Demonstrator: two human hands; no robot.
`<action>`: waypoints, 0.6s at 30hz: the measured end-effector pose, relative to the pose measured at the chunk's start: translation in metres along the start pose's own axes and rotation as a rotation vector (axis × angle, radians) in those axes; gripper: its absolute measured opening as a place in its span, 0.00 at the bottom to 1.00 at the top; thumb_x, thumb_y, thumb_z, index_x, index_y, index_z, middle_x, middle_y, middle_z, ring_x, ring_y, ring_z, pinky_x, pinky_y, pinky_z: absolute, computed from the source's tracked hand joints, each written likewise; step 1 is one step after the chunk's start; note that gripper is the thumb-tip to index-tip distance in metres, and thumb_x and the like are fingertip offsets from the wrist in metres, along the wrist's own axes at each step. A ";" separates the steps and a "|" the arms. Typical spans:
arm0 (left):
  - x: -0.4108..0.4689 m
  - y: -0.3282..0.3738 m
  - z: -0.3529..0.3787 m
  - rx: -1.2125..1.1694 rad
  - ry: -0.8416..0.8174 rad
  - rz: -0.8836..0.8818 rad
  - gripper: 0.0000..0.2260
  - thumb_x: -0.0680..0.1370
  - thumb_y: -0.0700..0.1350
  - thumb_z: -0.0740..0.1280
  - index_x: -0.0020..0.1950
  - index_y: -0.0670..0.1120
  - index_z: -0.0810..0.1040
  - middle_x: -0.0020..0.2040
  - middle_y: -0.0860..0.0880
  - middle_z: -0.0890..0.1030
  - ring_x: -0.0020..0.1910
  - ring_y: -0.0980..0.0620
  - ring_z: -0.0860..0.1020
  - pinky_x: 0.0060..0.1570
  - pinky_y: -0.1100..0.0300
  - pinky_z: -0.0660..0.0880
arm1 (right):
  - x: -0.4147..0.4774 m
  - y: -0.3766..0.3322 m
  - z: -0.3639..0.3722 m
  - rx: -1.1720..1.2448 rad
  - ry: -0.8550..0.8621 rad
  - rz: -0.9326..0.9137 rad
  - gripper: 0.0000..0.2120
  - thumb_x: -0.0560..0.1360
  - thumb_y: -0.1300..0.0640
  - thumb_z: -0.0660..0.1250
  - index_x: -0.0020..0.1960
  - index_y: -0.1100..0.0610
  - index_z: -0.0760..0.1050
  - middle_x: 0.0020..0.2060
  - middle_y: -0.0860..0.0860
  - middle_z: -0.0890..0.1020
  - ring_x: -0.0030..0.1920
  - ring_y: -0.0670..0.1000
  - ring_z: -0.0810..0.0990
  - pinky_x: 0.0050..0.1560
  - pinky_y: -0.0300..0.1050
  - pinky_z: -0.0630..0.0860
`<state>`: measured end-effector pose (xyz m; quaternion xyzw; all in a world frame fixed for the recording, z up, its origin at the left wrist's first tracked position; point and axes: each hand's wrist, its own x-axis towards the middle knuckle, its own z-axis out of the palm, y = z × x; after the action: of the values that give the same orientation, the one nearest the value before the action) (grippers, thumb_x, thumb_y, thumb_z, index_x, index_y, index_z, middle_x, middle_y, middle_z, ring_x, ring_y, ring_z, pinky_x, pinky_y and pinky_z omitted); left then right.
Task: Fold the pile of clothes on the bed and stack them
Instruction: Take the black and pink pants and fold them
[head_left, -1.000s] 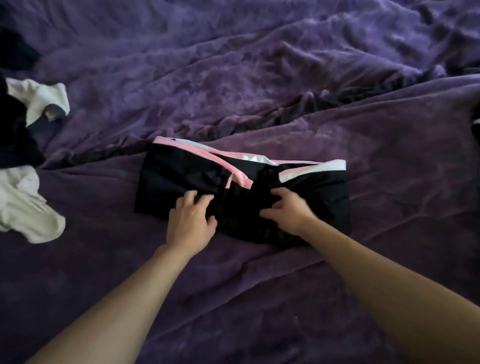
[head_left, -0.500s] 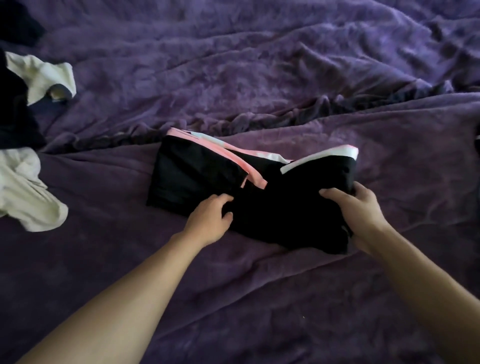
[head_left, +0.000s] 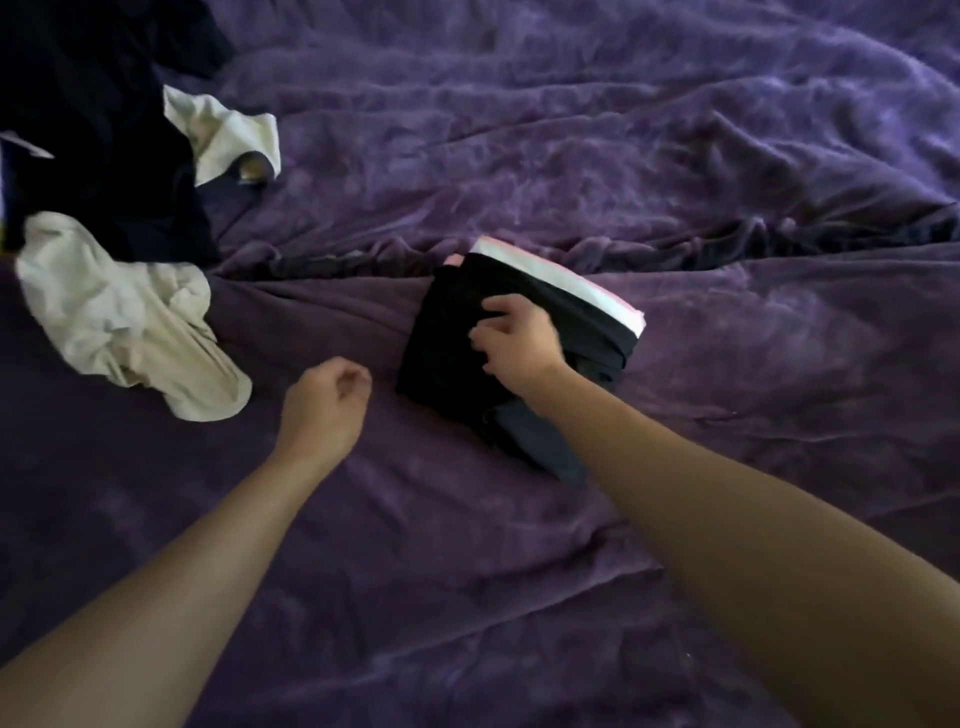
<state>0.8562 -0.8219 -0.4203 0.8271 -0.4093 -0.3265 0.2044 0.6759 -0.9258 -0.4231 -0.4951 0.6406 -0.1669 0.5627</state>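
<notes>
Since half a second ago the right half of the black garment (head_left: 452, 343) has been folded over onto the left half, so the long strip is now a compact, roughly square bundle, and the left hand (head_left: 322, 410) has come off it. From the head view, the bundle lies on the purple blanket (head_left: 571, 156) a little right of centre, just in front of a ridge of bunched blanket. A white band (head_left: 561, 280) runs along its far right edge, and a bit of pink trim (head_left: 454, 258) shows at the far corner. The right hand (head_left: 519, 343) rests on top of the bundle with its fingers bent onto the upper layer; it is blurred, and I cannot tell whether it pinches the cloth or only presses it. The left hand hovers over bare blanket just left of the bundle, loosely curled and holding nothing. Well to the left sits the unfolded pile: a crumpled cream garment (head_left: 119, 322) nearest, dark clothes (head_left: 104, 130) behind it, and another pale piece (head_left: 223, 130) lying against the dark ones at their right edge.
</notes>
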 end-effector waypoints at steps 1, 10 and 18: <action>0.004 0.003 0.003 0.021 0.039 0.015 0.09 0.79 0.44 0.64 0.55 0.43 0.80 0.48 0.45 0.82 0.50 0.44 0.80 0.51 0.56 0.73 | -0.006 0.011 -0.010 -0.073 0.122 -0.076 0.15 0.74 0.60 0.67 0.59 0.53 0.76 0.47 0.50 0.83 0.47 0.50 0.81 0.51 0.48 0.78; 0.064 0.059 0.075 0.260 -0.128 0.045 0.35 0.75 0.70 0.51 0.76 0.52 0.54 0.71 0.39 0.65 0.69 0.37 0.64 0.65 0.40 0.61 | -0.025 0.102 -0.082 -0.388 0.418 0.105 0.32 0.75 0.37 0.62 0.75 0.44 0.56 0.72 0.53 0.65 0.67 0.57 0.70 0.61 0.53 0.67; 0.054 0.058 0.093 0.370 0.011 0.478 0.27 0.81 0.52 0.58 0.78 0.57 0.51 0.59 0.38 0.74 0.46 0.34 0.77 0.41 0.48 0.71 | -0.015 0.103 -0.035 -0.184 0.491 0.059 0.36 0.75 0.38 0.63 0.75 0.39 0.47 0.64 0.56 0.75 0.62 0.61 0.74 0.62 0.54 0.67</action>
<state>0.7827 -0.9060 -0.4706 0.7324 -0.6437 -0.1846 0.1236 0.5972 -0.8790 -0.4832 -0.4698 0.7848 -0.2067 0.3475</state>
